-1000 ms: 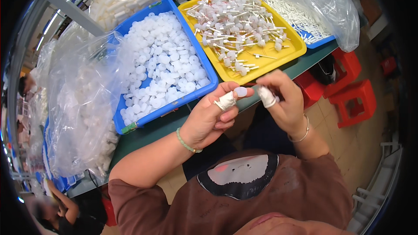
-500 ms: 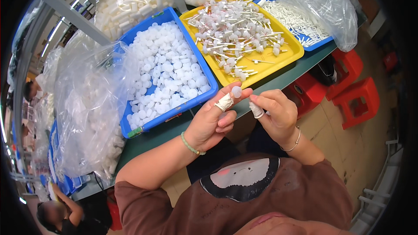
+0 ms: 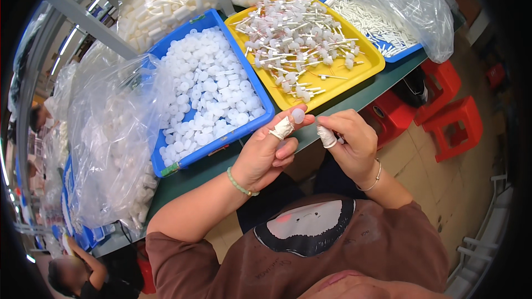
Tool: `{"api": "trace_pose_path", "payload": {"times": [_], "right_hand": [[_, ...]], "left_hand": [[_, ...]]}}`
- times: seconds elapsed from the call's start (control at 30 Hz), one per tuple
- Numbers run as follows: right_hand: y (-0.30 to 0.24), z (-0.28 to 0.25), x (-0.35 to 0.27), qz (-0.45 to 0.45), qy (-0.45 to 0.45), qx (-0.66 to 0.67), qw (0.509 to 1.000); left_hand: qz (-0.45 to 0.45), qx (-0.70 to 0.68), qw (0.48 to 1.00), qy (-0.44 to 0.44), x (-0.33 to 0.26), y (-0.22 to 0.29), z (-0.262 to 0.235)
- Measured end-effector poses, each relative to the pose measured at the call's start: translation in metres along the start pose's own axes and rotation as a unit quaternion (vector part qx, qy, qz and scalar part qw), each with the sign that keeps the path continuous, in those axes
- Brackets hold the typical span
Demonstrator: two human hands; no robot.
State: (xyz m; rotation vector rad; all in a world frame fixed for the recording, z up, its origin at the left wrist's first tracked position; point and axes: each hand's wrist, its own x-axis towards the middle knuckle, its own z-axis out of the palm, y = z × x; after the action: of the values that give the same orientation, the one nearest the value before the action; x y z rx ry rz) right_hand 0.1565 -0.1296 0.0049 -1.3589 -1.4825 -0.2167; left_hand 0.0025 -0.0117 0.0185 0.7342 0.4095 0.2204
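My left hand [image 3: 261, 158], its thumb wrapped in white tape, pinches a small translucent white round plastic cap [image 3: 298, 115] at its fingertips. Close to its right, my right hand [image 3: 356, 143] has its taped thumb and forefinger pressed together. A bit of something small and whitish shows beneath those fingers, too little to name. Ahead of my left hand lies a blue tray [image 3: 215, 152] heaped with similar white caps. Beyond the fingertips stands a yellow tray [image 3: 328, 95] holding a pile of caps fitted on thin white sticks with reddish wires.
A second blue tray [image 3: 408, 54] of short white tubes sits at the far right, partly under a clear plastic bag [image 3: 410, 8]. Another bag [image 3: 113, 138] bulges at the left. Red stools [image 3: 451, 130] stand right of the green table [image 3: 188, 180]. Another person [image 3: 94, 268] sits lower left.
Both hands have shifted only slightly, the left a little leftward with the cap kept at its fingertips. A whitish bit now shows below the right fingers. The trays stand as before.
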Motion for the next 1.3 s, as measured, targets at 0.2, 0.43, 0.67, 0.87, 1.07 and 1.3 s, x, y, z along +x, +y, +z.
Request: {"api": "trace_pose_path", "payload": {"times": [0.2,0.43,0.67,0.87,1.07,1.3], "right_hand": [[0.002,0.002,-0.005,0.018,-0.012,-0.019,1.000],[-0.002,-0.001,-0.001,0.025,-0.032,-0.065,0.997],[-0.005,0.000,-0.003,0.055,-0.028,-0.082,0.995],[-0.023,0.003,0.003,0.201,-0.076,0.065,0.975],[-0.004,0.003,0.005,0.029,-0.063,-0.024,0.997],[-0.009,0.008,0.001,0.031,-0.052,-0.043,0.997]], "left_hand": [[0.001,0.005,1.000,0.009,0.001,-0.002,0.000],[0.028,0.025,0.999,0.023,0.001,-0.007,-0.001],[0.034,0.027,0.999,0.006,0.001,-0.008,-0.004],[0.037,0.055,0.998,-0.001,0.001,-0.011,-0.005],[0.035,0.063,0.997,0.007,-0.001,-0.008,-0.002],[0.035,0.050,0.998,0.031,0.001,-0.009,0.000]]}}
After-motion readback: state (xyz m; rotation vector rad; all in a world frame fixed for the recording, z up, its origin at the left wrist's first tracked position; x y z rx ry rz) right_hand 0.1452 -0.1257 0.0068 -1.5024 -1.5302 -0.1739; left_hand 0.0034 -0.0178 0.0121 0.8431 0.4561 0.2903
